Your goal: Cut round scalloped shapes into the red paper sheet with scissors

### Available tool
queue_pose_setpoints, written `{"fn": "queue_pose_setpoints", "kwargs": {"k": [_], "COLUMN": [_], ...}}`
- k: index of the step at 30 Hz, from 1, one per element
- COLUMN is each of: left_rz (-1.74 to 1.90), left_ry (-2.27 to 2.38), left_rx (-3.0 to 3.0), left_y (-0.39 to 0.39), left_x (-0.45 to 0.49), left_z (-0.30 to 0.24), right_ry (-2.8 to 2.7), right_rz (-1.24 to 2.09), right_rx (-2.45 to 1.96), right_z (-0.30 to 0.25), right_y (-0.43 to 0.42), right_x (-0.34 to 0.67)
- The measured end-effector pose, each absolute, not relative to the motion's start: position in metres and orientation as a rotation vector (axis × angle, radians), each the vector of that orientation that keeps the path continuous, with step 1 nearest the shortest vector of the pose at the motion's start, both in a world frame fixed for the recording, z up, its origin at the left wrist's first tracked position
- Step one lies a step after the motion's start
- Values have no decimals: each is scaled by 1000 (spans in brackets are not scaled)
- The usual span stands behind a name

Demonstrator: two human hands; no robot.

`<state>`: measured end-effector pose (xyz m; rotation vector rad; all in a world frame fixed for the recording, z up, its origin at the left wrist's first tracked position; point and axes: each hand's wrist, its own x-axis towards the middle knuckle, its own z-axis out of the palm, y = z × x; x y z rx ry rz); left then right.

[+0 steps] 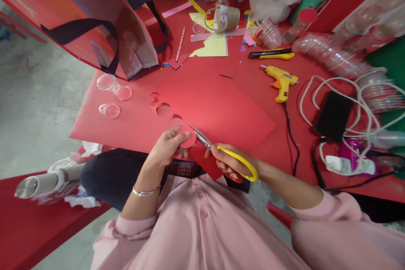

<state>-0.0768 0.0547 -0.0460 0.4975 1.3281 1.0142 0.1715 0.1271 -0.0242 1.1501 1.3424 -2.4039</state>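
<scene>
My left hand pinches a rounded piece of red paper between thumb and fingers, near the table's front edge. In my right hand is a pair of scissors with yellow and red handles. The narrow metal blades point up and left, their tips at the edge of the rounded piece. Behind my hands lies a large sheet of red paper. Round cut-outs and curved scraps run along its left side. Whether the held piece still joins the sheet, I cannot tell.
A yellow glue gun and a utility knife lie right. Beyond are a black box with white cables and stacked plastic cups. Small clear lids sit left, below a large gift bag. A metal bottle lies lower left.
</scene>
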Motion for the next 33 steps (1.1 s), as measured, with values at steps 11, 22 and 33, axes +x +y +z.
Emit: {"fn": "queue_pose_setpoints", "kwargs": {"k": [11,22,33], "left_rz": [1011,992,996], "left_ry": [1308,1320,1311], "left_rx": [442,439,458], "left_y": [55,56,56], "left_x": [-79,-78,-79], "left_z": [-47,-42,-42], "right_ry": [1357,1364,1362], "right_rz": [-2389,-2362,-2390], "right_rx": [1118,1135,1106], "right_z": [-21,-18,-27], "right_y": [136,138,135], "right_x": [172,171,173]}}
